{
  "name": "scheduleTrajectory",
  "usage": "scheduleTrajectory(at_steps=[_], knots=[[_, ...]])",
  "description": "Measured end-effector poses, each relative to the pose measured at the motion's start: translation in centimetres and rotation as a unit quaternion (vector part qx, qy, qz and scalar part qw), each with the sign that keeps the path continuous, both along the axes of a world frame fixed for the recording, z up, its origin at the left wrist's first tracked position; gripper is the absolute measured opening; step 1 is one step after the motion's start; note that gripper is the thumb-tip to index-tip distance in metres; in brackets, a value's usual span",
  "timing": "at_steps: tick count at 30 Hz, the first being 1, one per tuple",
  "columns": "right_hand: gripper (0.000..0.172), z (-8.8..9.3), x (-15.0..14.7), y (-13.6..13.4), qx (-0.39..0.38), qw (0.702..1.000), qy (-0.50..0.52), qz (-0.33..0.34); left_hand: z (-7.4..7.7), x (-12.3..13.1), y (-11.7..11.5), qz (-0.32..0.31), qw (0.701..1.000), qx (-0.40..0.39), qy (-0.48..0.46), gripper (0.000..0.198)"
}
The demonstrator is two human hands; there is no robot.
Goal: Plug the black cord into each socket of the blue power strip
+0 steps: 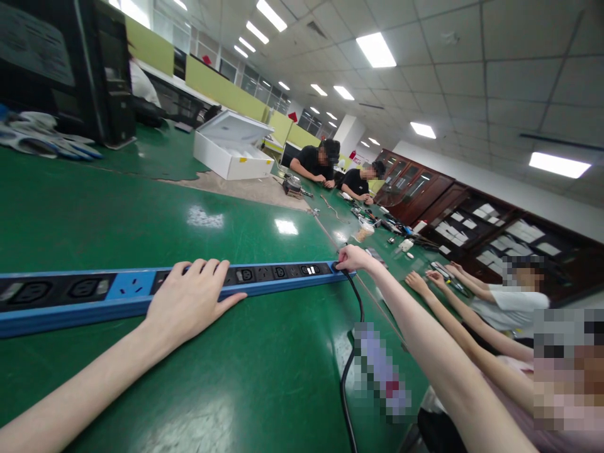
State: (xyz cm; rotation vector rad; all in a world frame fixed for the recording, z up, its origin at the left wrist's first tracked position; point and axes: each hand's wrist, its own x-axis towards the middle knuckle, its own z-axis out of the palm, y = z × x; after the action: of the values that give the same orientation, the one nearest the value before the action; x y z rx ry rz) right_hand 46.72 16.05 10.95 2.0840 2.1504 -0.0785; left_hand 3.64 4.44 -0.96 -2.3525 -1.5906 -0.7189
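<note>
A long blue power strip (264, 289) with black and blue sockets lies across the green table. My left hand (191, 292) rests over its middle, fingers across the top and thumb along the near side, gripping it. At the strip's far right end my right hand (352, 258) pinches closed around the black power cable (361, 302) where it meets the strip. What exactly the fingertips press on is partly hidden. From there the cable runs down the table toward me, passing a blurred purple and white object (382, 371).
A black machine (51, 69) and work gloves (42, 138) are at the left. An open white box (233, 148) sits behind the strip, with a tape measure (292, 184) nearby. Tools and parts (377, 217) lie farther back. Several people sit around the table, two close on my right.
</note>
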Motion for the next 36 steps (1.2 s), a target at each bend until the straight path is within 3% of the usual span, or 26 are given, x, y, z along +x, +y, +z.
scheduleTrajectory(at_steps=[8, 14, 19, 24, 31, 36], knots=[[0.020, -1.2, -0.1, -1.8, 0.078, 0.996, -0.032, -0.018, 0.1, 0.2, 0.0, 0.012, 1.000, 0.006, 0.017, 0.073], [0.019, -0.2, -0.5, -0.4, 0.015, 0.999, -0.037, -0.013, 0.3, 0.2, -0.1, 0.005, 1.000, -0.002, 0.005, 0.073], [0.019, -0.1, -0.4, -0.9, 0.023, 0.999, -0.027, -0.007, 0.4, 0.1, -0.2, 0.002, 1.000, -0.001, 0.001, 0.072], [0.018, 0.5, -0.7, 0.1, -0.017, 0.999, -0.027, -0.009, 0.5, 0.0, -0.2, -0.009, 1.000, 0.002, 0.004, 0.075], [0.023, -0.5, -0.6, -1.5, 0.063, 0.997, -0.038, -0.022, 0.4, -0.1, -0.1, -0.004, 1.000, 0.003, 0.007, 0.073], [0.022, -0.4, -0.4, -1.1, 0.047, 0.998, -0.031, -0.021, 0.2, -0.1, 0.0, -0.007, 1.000, 0.014, 0.008, 0.073]])
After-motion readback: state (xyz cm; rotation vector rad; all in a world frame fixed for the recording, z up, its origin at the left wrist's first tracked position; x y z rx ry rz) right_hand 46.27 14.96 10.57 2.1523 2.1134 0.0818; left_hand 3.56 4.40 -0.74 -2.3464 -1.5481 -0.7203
